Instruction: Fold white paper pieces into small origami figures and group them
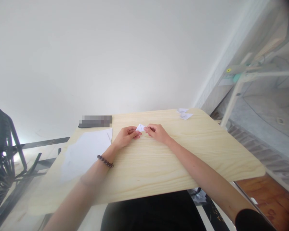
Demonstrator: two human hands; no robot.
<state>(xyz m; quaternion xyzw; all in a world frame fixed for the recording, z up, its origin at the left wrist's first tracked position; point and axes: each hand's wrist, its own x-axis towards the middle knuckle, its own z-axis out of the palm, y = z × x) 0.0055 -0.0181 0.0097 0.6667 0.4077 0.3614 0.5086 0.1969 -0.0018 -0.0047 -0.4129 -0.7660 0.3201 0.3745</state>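
Note:
Between my two hands is a small piece of folded white paper [140, 127], roughly triangular with its peak pointing away from me. My left hand [126, 136] pinches its left corner between thumb and fingers. The right corner is held in the fingertips of my right hand [157, 132]. A crease or flap edge runs down from the peak. Both hands are just above or resting on the wooden table [144, 170]; which of these I cannot tell. A dark beaded bracelet [105, 161] circles my left wrist.
White paper sheets [84, 154] lie at the table's left, partly under my left forearm. Behind them is a dark, blurred-out oblong object [95, 122]. Small folded paper pieces [184, 114] sit at the back right. A wall [135, 57] borders the far edge; a dark chair [4, 150] stands left.

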